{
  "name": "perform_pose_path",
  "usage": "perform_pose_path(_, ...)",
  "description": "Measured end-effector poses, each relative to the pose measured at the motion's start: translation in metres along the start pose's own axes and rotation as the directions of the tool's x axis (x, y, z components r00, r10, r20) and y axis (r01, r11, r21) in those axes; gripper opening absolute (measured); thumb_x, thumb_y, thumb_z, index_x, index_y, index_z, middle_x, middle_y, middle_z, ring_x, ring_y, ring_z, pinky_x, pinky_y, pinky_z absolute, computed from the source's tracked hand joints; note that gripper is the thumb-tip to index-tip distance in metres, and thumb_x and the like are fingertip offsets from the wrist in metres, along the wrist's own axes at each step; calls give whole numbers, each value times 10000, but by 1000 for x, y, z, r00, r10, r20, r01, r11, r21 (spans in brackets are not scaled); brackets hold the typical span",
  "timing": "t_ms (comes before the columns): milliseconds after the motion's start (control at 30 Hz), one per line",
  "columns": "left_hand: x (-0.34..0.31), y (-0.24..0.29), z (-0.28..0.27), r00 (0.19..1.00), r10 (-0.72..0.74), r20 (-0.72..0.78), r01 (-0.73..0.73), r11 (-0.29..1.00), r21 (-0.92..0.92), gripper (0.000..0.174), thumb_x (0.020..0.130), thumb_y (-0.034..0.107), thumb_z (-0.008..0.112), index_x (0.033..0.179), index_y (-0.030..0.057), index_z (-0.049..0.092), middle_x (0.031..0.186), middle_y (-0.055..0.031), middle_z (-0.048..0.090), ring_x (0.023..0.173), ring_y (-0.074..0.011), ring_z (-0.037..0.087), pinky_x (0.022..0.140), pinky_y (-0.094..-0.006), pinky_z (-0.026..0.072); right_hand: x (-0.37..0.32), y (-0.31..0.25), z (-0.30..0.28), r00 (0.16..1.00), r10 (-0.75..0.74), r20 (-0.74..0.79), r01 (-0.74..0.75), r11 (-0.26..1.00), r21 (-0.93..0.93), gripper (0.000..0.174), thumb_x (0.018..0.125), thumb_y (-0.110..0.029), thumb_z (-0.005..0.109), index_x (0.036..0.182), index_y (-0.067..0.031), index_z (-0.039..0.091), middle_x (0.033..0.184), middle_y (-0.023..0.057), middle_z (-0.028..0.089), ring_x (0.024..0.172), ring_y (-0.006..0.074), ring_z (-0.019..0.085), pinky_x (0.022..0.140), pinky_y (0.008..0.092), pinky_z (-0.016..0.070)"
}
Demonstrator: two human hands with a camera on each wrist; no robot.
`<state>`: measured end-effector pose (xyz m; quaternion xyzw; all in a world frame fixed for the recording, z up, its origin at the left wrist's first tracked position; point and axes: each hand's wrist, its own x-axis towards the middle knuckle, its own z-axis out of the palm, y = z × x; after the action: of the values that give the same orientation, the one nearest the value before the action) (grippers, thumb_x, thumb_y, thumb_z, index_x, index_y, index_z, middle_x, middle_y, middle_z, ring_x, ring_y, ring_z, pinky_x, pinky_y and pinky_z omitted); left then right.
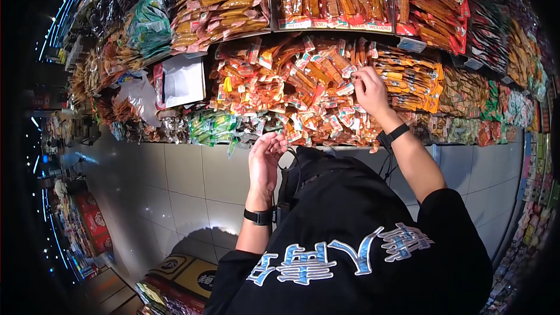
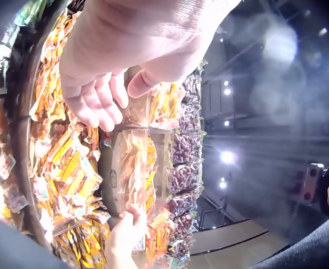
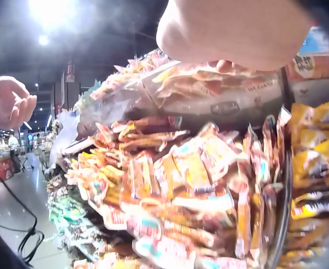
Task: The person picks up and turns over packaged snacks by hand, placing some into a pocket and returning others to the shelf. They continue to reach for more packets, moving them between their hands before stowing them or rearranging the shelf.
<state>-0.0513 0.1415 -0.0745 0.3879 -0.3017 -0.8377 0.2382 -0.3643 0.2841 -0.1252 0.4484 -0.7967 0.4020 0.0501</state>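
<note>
Reaches with the right hand to snack packets at the fingertips, near the divider; cannot tell whether clamped or apart. Holds the left hand empty, fingers loosely bent, by the front edge, above open floor.

Whether the fingertips of my right hand pinch or only touch one of the snack packets, I can't tell; in the right wrist view the top edge cuts that hand off and most of its fingers are hidden. The top edge of the left wrist view crops my left hand. Glare blurs the packets there, and their small print is unreadable. My black shirt runs out of the head view's bottom edge.
</note>
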Motion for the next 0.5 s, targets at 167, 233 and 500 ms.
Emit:
perform_pose_path(167, -10, -18, -3, 1000, -30, -8, 30, 998, 47, 235, 987, 206, 544, 1115, 13, 588, 1022, -124, 674, 934, -231, 663, 879, -356, 538, -27, 12, 25, 986, 66, 154, -54, 996, -77, 253, 877, -149, 613, 1110, -50, 621, 1120, 115, 607, 1058, 334, 592, 913, 421, 488)
perform_pose_path(233, -11, -16, -6, 999, -32, -25, 33, 998, 54, 231, 988, 200, 540, 1113, 12, 587, 1022, -124, 672, 930, -232, 662, 880, -358, 537, -25, 7, 36, 976, 95, 197, -68, 988, -141, 336, 880, -210, 642, 1174, -52, 610, 1181, 111, 599, 1109, 325, 574, 952, 419, 472)
perform_pose_path(500, 3, 20, -34, 998, -5, -68, 10, 998, 66, 220, 986, 183, 539, 1110, 6, 583, 1010, -122, 664, 923, -231, 660, 871, -358, 536, 4, -30, 103, 937, 269, 223, -179, 917, -355, 863, 787, -480, 755, 1449, -54, 402, 1507, 268, 331, 1374, 428, 358, 1119, 519, 308)
